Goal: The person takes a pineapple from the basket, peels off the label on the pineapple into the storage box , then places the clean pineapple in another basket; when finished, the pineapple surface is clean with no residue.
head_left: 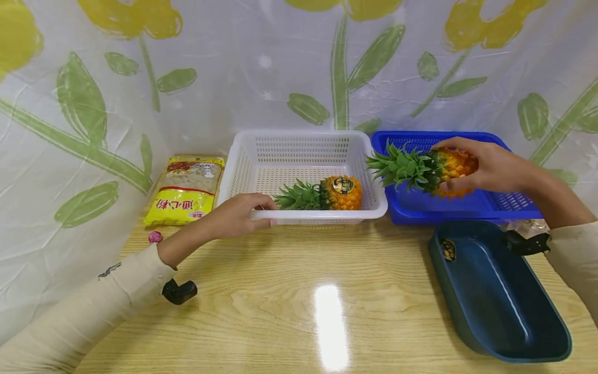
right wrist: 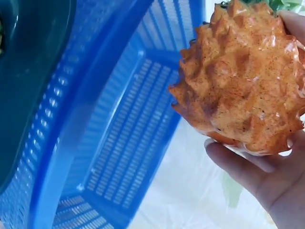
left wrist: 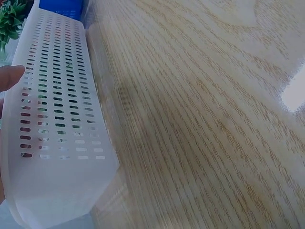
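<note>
My left hand (head_left: 240, 214) grips the near rim of a white plastic basket (head_left: 317, 214), thumb on the outside and fingers over the edge. Inside that basket a pineapple (head_left: 344, 193) lies on its side, crown to the left, with a dark label on its skin. Above the blue basket (head_left: 467, 214), my right hand (head_left: 502, 165) holds a second pineapple (head_left: 457, 165) by its orange body. Its green crown points left, over the white basket's right rim. In the right wrist view the thumb and fingers span the spiky base of this pineapple (right wrist: 238, 81).
A dark teal basin (head_left: 495, 296) stands front right, with a dark-and-gold label (head_left: 448, 250) inside. Left of the white basket lies a yellow bag of pasta (head_left: 184, 191), with a small pink wrapped piece (head_left: 155, 237) near it. A flowered curtain (head_left: 224, 67) hangs behind the wooden table (head_left: 243, 311).
</note>
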### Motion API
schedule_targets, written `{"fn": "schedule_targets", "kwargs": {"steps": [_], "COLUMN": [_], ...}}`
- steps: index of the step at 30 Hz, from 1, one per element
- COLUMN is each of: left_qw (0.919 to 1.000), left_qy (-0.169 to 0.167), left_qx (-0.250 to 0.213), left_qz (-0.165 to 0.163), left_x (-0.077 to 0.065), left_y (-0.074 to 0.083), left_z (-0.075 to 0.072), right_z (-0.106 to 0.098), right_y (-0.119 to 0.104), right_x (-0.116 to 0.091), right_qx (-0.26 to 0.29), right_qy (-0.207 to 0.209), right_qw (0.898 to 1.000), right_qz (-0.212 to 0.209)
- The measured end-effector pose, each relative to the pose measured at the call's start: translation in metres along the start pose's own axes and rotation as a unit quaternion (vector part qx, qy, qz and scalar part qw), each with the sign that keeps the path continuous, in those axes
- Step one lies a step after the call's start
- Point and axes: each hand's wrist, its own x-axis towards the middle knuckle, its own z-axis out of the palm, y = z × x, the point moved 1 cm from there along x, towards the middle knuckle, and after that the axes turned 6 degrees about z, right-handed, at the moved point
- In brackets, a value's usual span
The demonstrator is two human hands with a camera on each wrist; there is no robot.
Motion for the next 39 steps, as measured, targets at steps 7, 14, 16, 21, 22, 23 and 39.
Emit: {"fn": "schedule_targets", "kwargs": {"steps": [7,14,16,21,22,23,39], "left_qw": [1.0,1.0,1.0,1.0,1.0,1.0,0.9999], "left_qy": [0.001,0.003,0.001,-0.002,-0.002,-0.002,0.003], "left_qx": [0.0,0.0,0.0,0.0,0.001,0.003,0.015], "left_qz": [0.004,0.005,0.005,-0.001,-0.002,-0.003,-0.006], "left_x": [0.0,0.0,0.0,0.0,0.0,0.0,0.001], "left_y": [0.0,0.0,-0.001,0.0,0.0,0.0,0.0], "left_z": [0.0,0.001,0.001,0.0,0.0,0.0,0.002], "right_z": [-0.01,-0.013,-0.013,-0.014,-0.014,-0.015,-0.008], "right_y": [0.017,0.03,0.033,0.044,0.047,0.049,0.08], "right_x": [0.01,0.019,0.021,0.024,0.025,0.026,0.041], "right_qx": [0.003,0.025,0.021,0.0,-0.003,-0.007,-0.058], "right_qy": [-0.015,-0.03,-0.029,-0.021,-0.019,-0.018,-0.065], "right_qw": [1.0,0.999,0.999,1.0,1.0,1.0,0.994], "right_qz": [0.017,0.023,0.023,0.02,0.018,0.017,0.064]}}
